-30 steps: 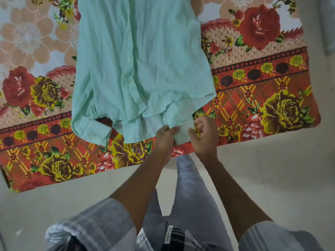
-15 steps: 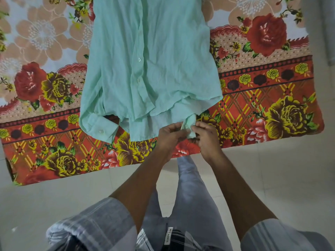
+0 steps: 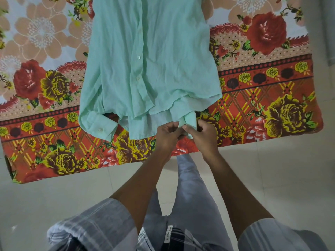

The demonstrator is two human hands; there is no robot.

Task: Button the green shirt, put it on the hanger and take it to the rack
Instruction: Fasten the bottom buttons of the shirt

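Head view: left hand (image 3: 167, 134) and right hand (image 3: 204, 135) both pinch the green shirt (image 3: 150, 66) cuff (image 3: 189, 120) at 6 o'clock on the floral bedsheet (image 3: 272, 105).

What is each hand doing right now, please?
Left hand: pinches the cuff of the green shirt.
Right hand: pinches the same cuff.

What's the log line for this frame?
stage: buttoning cuff | left hand: pinches cuff | right hand: pinches cuff | green shirt: flat on bedsheet
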